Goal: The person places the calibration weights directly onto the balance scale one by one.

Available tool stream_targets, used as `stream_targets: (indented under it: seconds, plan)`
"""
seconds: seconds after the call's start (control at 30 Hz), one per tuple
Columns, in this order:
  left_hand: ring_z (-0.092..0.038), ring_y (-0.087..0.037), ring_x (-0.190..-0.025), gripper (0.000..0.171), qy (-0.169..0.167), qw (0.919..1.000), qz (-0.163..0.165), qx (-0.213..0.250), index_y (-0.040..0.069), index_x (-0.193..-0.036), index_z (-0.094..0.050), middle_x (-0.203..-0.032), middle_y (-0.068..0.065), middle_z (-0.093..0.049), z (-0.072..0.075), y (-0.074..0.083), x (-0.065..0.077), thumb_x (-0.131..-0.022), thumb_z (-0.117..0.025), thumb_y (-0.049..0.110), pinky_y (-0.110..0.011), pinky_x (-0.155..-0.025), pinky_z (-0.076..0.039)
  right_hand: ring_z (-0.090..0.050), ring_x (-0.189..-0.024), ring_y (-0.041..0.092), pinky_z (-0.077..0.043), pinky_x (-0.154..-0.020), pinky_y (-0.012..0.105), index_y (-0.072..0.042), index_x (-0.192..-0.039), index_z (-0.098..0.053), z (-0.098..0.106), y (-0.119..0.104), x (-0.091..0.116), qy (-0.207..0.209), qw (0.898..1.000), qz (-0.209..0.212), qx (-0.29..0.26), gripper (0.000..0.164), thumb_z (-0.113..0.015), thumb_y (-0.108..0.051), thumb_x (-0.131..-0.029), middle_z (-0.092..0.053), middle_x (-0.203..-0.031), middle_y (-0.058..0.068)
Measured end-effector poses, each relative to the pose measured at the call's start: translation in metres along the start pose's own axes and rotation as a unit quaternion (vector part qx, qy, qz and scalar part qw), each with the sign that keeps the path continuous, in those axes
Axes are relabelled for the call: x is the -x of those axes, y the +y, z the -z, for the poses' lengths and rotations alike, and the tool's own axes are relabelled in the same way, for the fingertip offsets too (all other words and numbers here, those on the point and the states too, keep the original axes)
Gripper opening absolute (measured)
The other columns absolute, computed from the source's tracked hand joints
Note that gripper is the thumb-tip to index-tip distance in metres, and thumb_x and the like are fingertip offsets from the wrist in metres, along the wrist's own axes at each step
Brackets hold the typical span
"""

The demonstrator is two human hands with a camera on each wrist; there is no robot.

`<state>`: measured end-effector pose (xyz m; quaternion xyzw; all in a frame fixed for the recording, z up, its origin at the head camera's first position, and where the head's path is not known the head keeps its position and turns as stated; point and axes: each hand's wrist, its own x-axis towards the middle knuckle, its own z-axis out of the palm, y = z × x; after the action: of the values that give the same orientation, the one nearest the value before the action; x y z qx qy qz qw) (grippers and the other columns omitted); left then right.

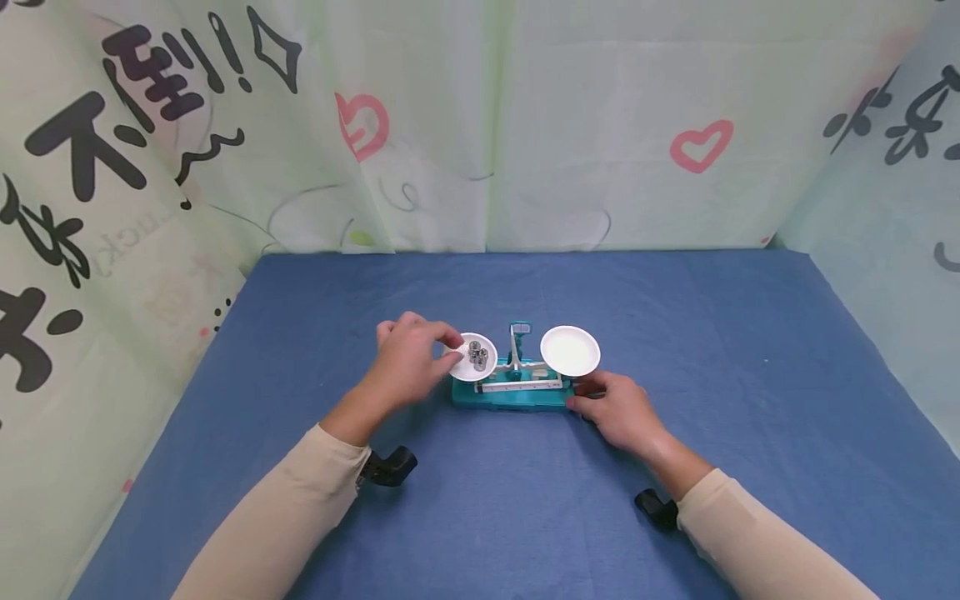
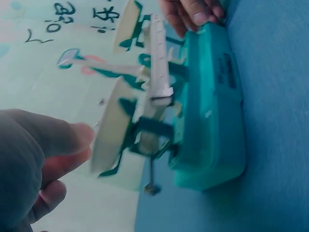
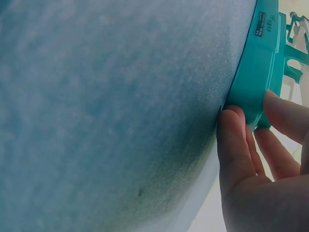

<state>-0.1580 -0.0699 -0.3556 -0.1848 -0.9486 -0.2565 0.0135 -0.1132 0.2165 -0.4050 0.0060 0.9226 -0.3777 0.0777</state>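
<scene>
A small green balance scale (image 1: 513, 396) with two white pans stands on the blue cloth. Several small metal weights (image 1: 477, 356) lie in its left pan (image 1: 471, 372); no item shows in the right pan (image 1: 570, 351). My left hand (image 1: 408, 358) is at the left pan's outer edge, thumb and forefinger a little apart at the rim. In the left wrist view nothing shows between those fingertips (image 2: 82, 137). My right hand (image 1: 618, 410) holds the right end of the scale's green base (image 3: 256, 72) between thumb and fingers.
A blue cloth (image 1: 480, 517) covers the table around the scale. Printed curtains (image 1: 585, 125) hang behind it and at both sides. Dark wrist devices (image 1: 393, 467) sit by both sleeves.
</scene>
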Motion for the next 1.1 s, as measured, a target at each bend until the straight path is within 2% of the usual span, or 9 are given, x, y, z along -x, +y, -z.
stream_targets:
  seconds: [0.13, 0.27, 0.37, 0.6, 0.77, 0.87, 1.1]
  plan:
    - [-0.053, -0.030, -0.117, 0.029, 0.003, 0.9997, 0.008, 0.024, 0.010, -0.115, -0.073, -0.114, -0.005, -0.071, 0.010, -0.015, 0.007, -0.089, -0.079, 0.022, -0.056, -0.103, -0.029, -0.065, -0.103, 0.035, -0.051, -0.088, 0.049, 0.006, -0.121, -0.066, 0.000, -0.001, 0.000, -0.002, 1.000, -0.005, 0.000, 0.035, -0.070, -0.013, -0.092, -0.068, -0.114, 0.020]
    - [-0.055, -0.032, -0.117, 0.035, 0.001, 0.9989, 0.013, 0.046, 0.006, -0.117, -0.072, -0.118, -0.009, -0.070, 0.014, -0.035, 0.014, -0.087, -0.081, 0.020, -0.054, -0.101, -0.039, -0.065, -0.105, 0.035, -0.050, -0.089, 0.049, 0.006, -0.121, -0.065, 0.000, -0.001, 0.001, -0.004, 1.000, -0.011, 0.000, 0.035, -0.070, -0.013, -0.092, -0.068, -0.116, 0.020]
    - [-0.056, -0.032, -0.114, 0.036, -0.013, 0.9983, 0.023, 0.051, 0.005, -0.118, -0.071, -0.118, -0.010, -0.069, 0.012, -0.049, 0.019, -0.086, -0.081, 0.019, -0.052, -0.098, -0.043, -0.064, -0.105, 0.035, -0.050, -0.089, 0.050, 0.006, -0.121, -0.065, 0.000, -0.001, 0.001, -0.003, 1.000, -0.012, 0.000, 0.035, -0.070, -0.013, -0.092, -0.068, -0.116, 0.020]
    - [-0.060, -0.031, -0.108, 0.036, -0.070, 0.9954, 0.045, 0.048, 0.003, -0.120, -0.070, -0.117, -0.012, -0.067, -0.001, -0.075, 0.029, -0.088, -0.079, 0.017, -0.049, -0.093, -0.047, -0.064, -0.104, 0.035, -0.050, -0.088, 0.049, 0.006, -0.120, -0.066, 0.000, -0.001, 0.000, -0.001, 1.000, -0.012, 0.002, 0.034, -0.071, -0.013, -0.091, -0.068, -0.114, 0.019]
    - [-0.063, -0.028, -0.104, 0.030, -0.076, 0.9947, 0.046, 0.051, 0.003, -0.116, -0.071, -0.112, -0.010, -0.068, -0.013, -0.085, 0.032, -0.088, -0.078, 0.012, -0.045, -0.091, -0.049, -0.065, -0.104, 0.035, -0.050, -0.089, 0.049, 0.005, -0.119, -0.066, 0.000, 0.000, 0.001, 0.000, 1.000, -0.008, 0.002, 0.034, -0.071, -0.013, -0.091, -0.068, -0.114, 0.019]
    - [-0.065, -0.026, -0.100, 0.023, -0.068, 0.9962, 0.033, 0.042, 0.002, -0.110, -0.072, -0.105, -0.009, -0.069, -0.017, -0.089, 0.032, -0.088, -0.077, 0.009, -0.044, -0.089, -0.050, -0.065, -0.104, 0.035, -0.050, -0.089, 0.049, 0.005, -0.120, -0.066, 0.000, -0.001, 0.001, -0.001, 1.000, -0.008, 0.002, 0.034, -0.071, -0.013, -0.091, -0.068, -0.115, 0.019]
    - [-0.065, -0.024, -0.094, 0.018, -0.065, 0.9966, 0.030, 0.041, 0.003, -0.106, -0.073, -0.101, -0.008, -0.069, -0.020, -0.089, 0.034, -0.089, -0.075, 0.009, -0.043, -0.084, -0.051, -0.064, -0.106, 0.036, -0.050, -0.089, 0.050, 0.006, -0.123, -0.064, 0.000, -0.002, 0.001, -0.007, 1.000, -0.013, -0.001, 0.036, -0.070, -0.013, -0.092, -0.067, -0.117, 0.021]
